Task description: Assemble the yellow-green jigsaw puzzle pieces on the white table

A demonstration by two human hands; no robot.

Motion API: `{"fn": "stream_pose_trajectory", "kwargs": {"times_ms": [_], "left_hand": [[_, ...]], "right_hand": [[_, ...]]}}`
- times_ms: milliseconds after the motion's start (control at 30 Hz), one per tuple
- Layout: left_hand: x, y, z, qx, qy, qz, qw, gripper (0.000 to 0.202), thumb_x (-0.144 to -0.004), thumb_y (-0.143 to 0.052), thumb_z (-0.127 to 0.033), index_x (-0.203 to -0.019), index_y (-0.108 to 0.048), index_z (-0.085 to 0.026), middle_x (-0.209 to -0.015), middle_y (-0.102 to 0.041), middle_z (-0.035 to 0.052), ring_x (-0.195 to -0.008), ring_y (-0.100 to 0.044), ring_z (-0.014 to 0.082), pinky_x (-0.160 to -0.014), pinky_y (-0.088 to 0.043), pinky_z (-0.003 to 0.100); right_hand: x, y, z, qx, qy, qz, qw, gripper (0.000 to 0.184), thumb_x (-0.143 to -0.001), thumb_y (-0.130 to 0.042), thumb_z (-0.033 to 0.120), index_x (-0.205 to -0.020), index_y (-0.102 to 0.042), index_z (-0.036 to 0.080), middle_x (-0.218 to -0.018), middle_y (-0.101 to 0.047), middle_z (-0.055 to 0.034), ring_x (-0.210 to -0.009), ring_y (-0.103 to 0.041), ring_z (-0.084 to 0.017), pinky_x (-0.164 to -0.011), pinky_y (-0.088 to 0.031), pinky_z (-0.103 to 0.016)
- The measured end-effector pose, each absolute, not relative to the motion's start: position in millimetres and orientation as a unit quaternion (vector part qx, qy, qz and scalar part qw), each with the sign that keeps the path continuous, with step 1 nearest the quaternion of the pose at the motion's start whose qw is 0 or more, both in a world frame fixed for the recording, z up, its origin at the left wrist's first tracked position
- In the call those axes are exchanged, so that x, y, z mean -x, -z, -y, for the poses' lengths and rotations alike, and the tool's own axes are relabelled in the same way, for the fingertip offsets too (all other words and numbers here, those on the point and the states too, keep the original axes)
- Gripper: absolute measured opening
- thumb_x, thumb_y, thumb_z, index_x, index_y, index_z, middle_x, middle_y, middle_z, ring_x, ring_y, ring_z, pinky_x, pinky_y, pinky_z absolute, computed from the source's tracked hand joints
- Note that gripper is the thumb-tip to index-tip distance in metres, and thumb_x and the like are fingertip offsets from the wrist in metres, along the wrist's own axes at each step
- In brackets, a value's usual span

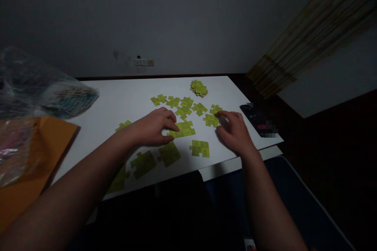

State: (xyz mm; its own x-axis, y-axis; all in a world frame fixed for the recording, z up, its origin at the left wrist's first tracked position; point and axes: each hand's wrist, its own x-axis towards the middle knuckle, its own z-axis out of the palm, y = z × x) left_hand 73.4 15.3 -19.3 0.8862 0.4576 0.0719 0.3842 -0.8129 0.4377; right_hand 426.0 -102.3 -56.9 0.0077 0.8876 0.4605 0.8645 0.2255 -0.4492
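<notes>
Yellow-green jigsaw pieces lie over a white table. My left hand [159, 126] rests with its fingertips on a joined strip of jigsaw pieces [186, 128], thumb and fingers apart. On the right, my right hand [235, 128] has its index fingertip at a small jigsaw piece [216, 109]. Its thumb is spread away, close to a larger jigsaw piece [211, 120]. Nearer to me lie a single jigsaw piece [200, 148] and two darker-looking ones, a middle piece [170, 154] and a left piece [143, 163]. My left forearm partly covers another piece [119, 180].
A stack of jigsaw pieces [199, 88] sits at the back of the table [123, 94], with several loose ones in front. A phone [256, 119] lies by the right edge. At left are a clear plastic bag [44, 82] and an orange envelope [59, 137].
</notes>
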Motion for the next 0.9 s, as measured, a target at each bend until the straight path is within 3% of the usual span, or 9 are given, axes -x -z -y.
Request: {"fn": "stream_pose_trajectory", "kwargs": {"times_ms": [167,433,667,900], "left_hand": [[-73.1,23.1,-16.3,-0.946,-0.095,-0.221,0.216,0.03,-0.089,-0.08,-0.036,-0.118,-0.089,-0.031,-0.134,-0.074,0.0098,-0.125,-0.064,0.031,-0.114,-0.049,0.05],[-72.3,23.1,-16.3,-0.942,-0.1,-0.224,0.231,0.029,-0.09,-0.079,-0.037,-0.117,-0.089,-0.031,-0.136,-0.073,0.0088,-0.127,-0.064,0.0297,-0.116,-0.049,0.048],[-73.0,25.3,-17.1,-0.94,-0.101,-0.224,0.237,0.028,-0.09,-0.079,-0.036,-0.115,-0.089,-0.031,-0.135,-0.073,0.0088,-0.126,-0.064,0.0295,-0.116,-0.049,0.049],[-72.6,23.7,-16.7,-0.939,-0.101,-0.22,0.244,0.028,-0.09,-0.078,-0.037,-0.115,-0.089,-0.031,-0.135,-0.073,0.0092,-0.127,-0.064,0.0307,-0.116,-0.048,0.05]], "right_hand": [[-416.5,55.8,98.0,0.612,-0.031,0.745,0.264,0.054,-0.1,-0.074,0.04,-0.152,-0.066,0.029,-0.145,-0.073,-0.016,-0.14,-0.055,-0.049,-0.114,-0.049,-0.076],[-417.4,53.9,99.2,0.58,-0.059,0.763,0.279,0.042,-0.101,-0.07,0.032,-0.143,-0.069,0.031,-0.136,-0.077,-0.0123,-0.14,-0.054,-0.045,-0.116,-0.048,-0.072],[-417.3,50.3,99.6,0.564,-0.064,0.783,0.254,0.052,-0.1,-0.069,0.031,-0.151,-0.064,0.03,-0.146,-0.073,-0.0112,-0.142,-0.053,-0.043,-0.118,-0.047,-0.069],[-418.9,52.3,99.9,0.557,-0.075,0.786,0.258,0.045,-0.102,-0.068,0.031,-0.146,-0.065,0.029,-0.142,-0.073,-0.0111,-0.14,-0.054,-0.041,-0.119,-0.048,-0.067]]}}
